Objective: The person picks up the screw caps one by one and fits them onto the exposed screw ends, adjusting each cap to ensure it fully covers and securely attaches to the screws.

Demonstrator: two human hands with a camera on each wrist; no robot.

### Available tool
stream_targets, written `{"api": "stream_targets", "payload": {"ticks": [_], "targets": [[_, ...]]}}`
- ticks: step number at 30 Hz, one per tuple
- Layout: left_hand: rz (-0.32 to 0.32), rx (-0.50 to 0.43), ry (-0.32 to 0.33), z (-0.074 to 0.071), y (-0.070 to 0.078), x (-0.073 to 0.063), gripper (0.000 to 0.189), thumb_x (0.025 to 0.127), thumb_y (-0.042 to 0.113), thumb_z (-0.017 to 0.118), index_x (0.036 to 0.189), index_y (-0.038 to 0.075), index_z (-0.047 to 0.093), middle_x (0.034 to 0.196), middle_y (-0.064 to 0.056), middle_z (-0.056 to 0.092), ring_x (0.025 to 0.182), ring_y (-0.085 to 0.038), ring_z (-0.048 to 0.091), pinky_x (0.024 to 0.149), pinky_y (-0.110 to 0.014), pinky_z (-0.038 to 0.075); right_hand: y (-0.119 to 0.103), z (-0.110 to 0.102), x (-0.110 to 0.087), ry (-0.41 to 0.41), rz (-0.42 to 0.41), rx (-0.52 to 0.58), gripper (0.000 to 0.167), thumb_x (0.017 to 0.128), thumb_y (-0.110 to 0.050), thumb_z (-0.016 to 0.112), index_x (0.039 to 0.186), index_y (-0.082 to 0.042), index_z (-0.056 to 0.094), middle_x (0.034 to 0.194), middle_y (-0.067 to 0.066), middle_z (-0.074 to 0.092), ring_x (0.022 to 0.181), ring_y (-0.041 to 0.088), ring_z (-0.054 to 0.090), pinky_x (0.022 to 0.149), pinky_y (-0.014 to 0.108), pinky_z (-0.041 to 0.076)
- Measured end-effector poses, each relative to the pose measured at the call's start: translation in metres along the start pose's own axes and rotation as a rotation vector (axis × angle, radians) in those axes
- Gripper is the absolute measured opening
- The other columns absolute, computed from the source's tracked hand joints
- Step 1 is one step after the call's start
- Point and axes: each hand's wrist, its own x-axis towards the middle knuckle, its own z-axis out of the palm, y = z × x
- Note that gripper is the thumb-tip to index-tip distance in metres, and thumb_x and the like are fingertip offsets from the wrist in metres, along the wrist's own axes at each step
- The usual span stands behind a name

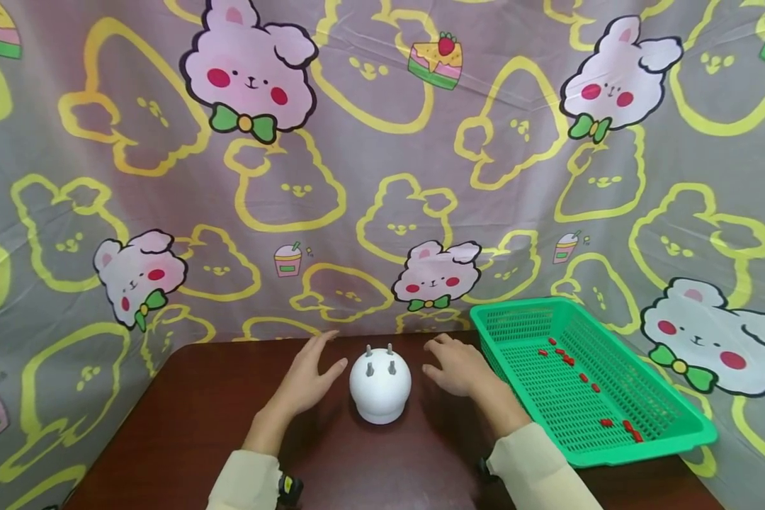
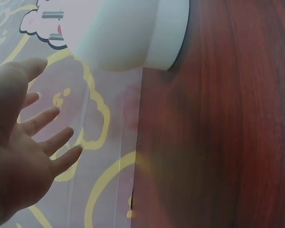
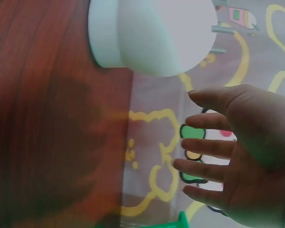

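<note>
A round white object (image 1: 380,393) with several grey pegs (image 1: 370,369) sticking up from its top stands on the dark red-brown table. To its left is my left hand (image 1: 307,375), fingers spread and apart from it. My right hand (image 1: 455,365) is on the other side, its fingers extended toward the object. In the left wrist view the white body (image 2: 128,33) curves down to a flat-sided base, with the left palm (image 2: 23,175) facing it. The right wrist view shows the same body (image 3: 156,33) beyond the right hand (image 3: 247,147), which holds nothing.
A green slotted plastic basket (image 1: 659,397) sits at the right of the table (image 1: 185,425), close to my right forearm. Several small red pieces (image 1: 569,360) lie scattered in it. Behind the table hangs a grey cloth (image 1: 357,156) with cartoon rabbits.
</note>
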Motion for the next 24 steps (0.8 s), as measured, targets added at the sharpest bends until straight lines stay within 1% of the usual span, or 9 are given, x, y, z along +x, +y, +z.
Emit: {"api": "stream_targets", "payload": {"ticks": [3,6,10,14,19,22,24], "targets": [[0.019,-0.095,0.008,0.003,0.0,0.0,0.057,0.098,0.025,0.071,0.148,0.01,0.049,0.145,-0.012,0.053,0.136,-0.038,0.049,0.109,-0.059,0.04,-0.002,-0.008,-0.005,0.013,-0.015,-0.006,0.04,0.094,-0.036,0.072,0.128,-0.014,0.068,0.122,0.009,0.064,0.11,0.029,0.063,0.097,0.052,0.05],[0.022,-0.154,0.011,0.005,0.001,-0.001,0.053,0.098,0.022,0.071,0.145,0.01,0.052,0.14,-0.012,0.056,0.132,-0.04,0.051,0.107,-0.058,0.042,-0.005,-0.016,-0.009,0.029,-0.034,-0.013,0.035,0.094,-0.035,0.072,0.123,-0.015,0.069,0.115,0.006,0.065,0.103,0.026,0.064,0.092,0.049,0.053],[0.009,-0.203,0.01,0.006,0.003,-0.003,0.049,0.098,0.019,0.071,0.143,0.013,0.053,0.141,-0.009,0.057,0.13,-0.038,0.054,0.105,-0.056,0.044,-0.009,-0.03,-0.015,0.042,-0.057,-0.024,0.031,0.095,-0.034,0.072,0.118,-0.014,0.071,0.11,0.004,0.067,0.1,0.024,0.064,0.09,0.047,0.054],[-0.002,-0.243,0.015,0.007,0.003,-0.004,0.048,0.098,0.017,0.071,0.143,0.014,0.054,0.141,-0.007,0.058,0.128,-0.034,0.056,0.104,-0.057,0.046,-0.015,-0.046,-0.02,0.057,-0.1,-0.046,0.027,0.095,-0.032,0.072,0.113,-0.012,0.072,0.105,0.004,0.07,0.098,0.024,0.065,0.088,0.047,0.054],[0.0,-0.29,0.016,0.009,0.002,-0.005,0.046,0.098,0.014,0.071,0.141,0.013,0.056,0.139,-0.009,0.059,0.127,-0.035,0.057,0.103,-0.059,0.045,-0.018,-0.07,-0.027,0.074,-0.151,-0.075,0.023,0.096,-0.031,0.071,0.108,-0.012,0.072,0.101,0.003,0.071,0.096,0.024,0.065,0.083,0.047,0.055],[-0.007,-0.351,-0.006,0.01,0.003,-0.006,0.045,0.098,0.012,0.07,0.14,0.013,0.056,0.139,-0.012,0.059,0.127,-0.037,0.056,0.104,-0.06,0.044,-0.013,-0.083,-0.029,0.083,-0.172,-0.082,0.017,0.096,-0.03,0.07,0.103,-0.014,0.072,0.094,-0.002,0.069,0.088,0.02,0.064,0.076,0.044,0.054],[-0.012,-0.394,-0.021,0.011,0.004,-0.007,0.045,0.098,0.011,0.07,0.14,0.012,0.055,0.14,-0.013,0.059,0.128,-0.038,0.055,0.105,-0.06,0.043,-0.008,-0.091,-0.029,0.083,-0.174,-0.088,0.014,0.096,-0.03,0.07,0.095,-0.016,0.069,0.084,-0.004,0.064,0.079,0.017,0.06,0.068,0.04,0.051]]}}
